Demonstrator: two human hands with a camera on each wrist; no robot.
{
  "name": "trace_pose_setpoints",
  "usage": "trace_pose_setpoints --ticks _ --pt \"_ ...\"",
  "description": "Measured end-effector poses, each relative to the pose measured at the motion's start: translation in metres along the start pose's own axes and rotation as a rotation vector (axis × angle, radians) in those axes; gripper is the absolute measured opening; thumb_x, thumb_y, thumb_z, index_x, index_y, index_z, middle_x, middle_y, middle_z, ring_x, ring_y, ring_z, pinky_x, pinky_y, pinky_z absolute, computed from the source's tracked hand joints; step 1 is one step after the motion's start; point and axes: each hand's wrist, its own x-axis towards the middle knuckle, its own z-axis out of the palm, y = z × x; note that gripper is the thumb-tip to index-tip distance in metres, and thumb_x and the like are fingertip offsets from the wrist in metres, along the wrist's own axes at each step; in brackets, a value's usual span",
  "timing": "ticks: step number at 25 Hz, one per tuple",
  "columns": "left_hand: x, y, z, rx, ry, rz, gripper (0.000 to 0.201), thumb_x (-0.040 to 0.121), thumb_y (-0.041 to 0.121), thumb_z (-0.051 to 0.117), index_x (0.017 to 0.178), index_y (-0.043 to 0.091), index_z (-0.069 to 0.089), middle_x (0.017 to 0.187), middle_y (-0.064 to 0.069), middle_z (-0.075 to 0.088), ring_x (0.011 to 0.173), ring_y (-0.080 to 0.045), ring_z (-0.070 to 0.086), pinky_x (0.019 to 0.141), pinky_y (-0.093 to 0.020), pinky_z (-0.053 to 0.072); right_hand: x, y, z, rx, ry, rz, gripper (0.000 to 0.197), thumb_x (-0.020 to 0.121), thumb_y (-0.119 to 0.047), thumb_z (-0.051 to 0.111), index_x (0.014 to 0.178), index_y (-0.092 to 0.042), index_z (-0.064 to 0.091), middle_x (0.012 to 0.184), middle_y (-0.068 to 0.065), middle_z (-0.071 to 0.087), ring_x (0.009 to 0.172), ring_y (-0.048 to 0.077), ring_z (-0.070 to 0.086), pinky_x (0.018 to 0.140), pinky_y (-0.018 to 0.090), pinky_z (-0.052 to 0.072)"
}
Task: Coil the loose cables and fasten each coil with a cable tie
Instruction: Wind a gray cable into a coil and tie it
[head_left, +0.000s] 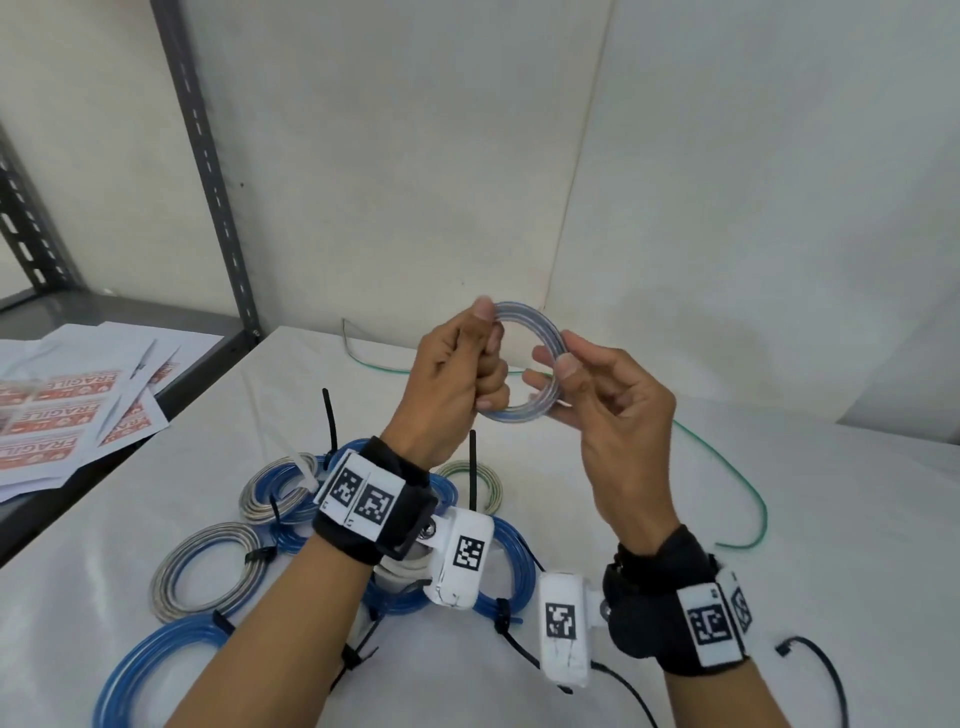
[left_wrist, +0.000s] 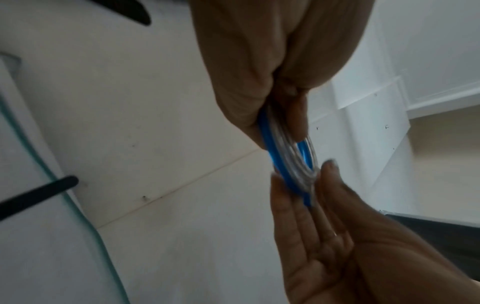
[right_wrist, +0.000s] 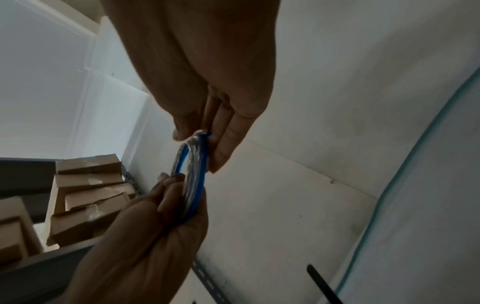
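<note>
Closest to your head cam are your two forearms with black wrist straps (head_left: 675, 597) carrying square black-and-white code markers, no readable text on them. Both hands are up above the white table (head_left: 779, 519), sharing one small coil of blue and clear cable (head_left: 540, 358): your left hand (head_left: 457, 374) has its fingers curled round the coil's left side with the thumb on top, and your right hand (head_left: 613, 395) pinches the right side between thumb and fingers. Only real writing anywhere is "FRAGILE" in red, upside down, on the label sheets (head_left: 67, 415) on the grey shelf to your left. Under your wrists sit finished coils (head_left: 208, 571), blue and silvery, already cinched with black cable ties (head_left: 330, 421), plus a loose green cable (head_left: 737, 478) trailing across the table. Right wrist view catches a stack of cardboard boxes (right_wrist: 85, 195) that the head view doesn't, and the left wrist view shows the coil (left_wrist: 285, 160) edge-on, pretty blurry.
</note>
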Motion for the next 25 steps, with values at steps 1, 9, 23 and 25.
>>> trace_pose_setpoints --ticks 1,9,23,25 --pt "0.0 -0.003 0.001 -0.02 0.024 0.016 0.037 0.098 0.044 0.045 0.076 0.015 0.039 0.065 0.0 0.012 0.049 -0.01 0.015 0.043 -0.021 0.023 -0.001 0.0 0.004 0.005 -0.009 0.005 0.027 0.094 -0.006 0.067 0.12 -0.012 0.067 0.106 0.008 0.078 0.097 0.028 0.076 0.082 0.04 0.062" --pt "-0.001 -0.002 -0.002 0.408 -0.366 -0.305 0.045 0.105 0.041 0.042 0.084 0.007 0.063 0.057 -0.004 0.044 0.05 -0.02 0.045 0.068 -0.035 0.058 0.015 -0.031 -0.061 -0.298 -0.386 0.13 0.029 0.089 -0.001 0.07 0.118 -0.002 0.071 0.097 0.012 0.079 0.082 0.028 0.076 0.079 0.037 0.061" --pt "-0.018 -0.068 0.108 0.481 -0.487 -0.65 0.047 0.107 0.038 0.041 0.065 0.017 0.043 0.055 0.006 0.018 0.05 -0.015 0.017 0.051 -0.025 0.032 -0.039 -0.061 -0.22 -1.457 -0.686 0.913 0.022 0.085 -0.015 0.078 0.104 -0.02 0.068 0.098 -0.003 0.063 0.085 0.017 0.06 0.067 0.024 0.048" --pt "-0.023 -0.071 0.114 0.485 -0.454 -0.639 0.047 0.106 0.036 0.043 0.063 0.018 0.042 0.056 0.005 0.019 0.051 -0.016 0.017 0.05 -0.025 0.032 -0.057 -0.055 -0.227 -1.737 -0.708 0.979 0.04 0.081 -0.037 0.083 0.104 -0.013 0.06 0.095 -0.001 0.058 0.086 0.021 0.058 0.063 0.025 0.045"
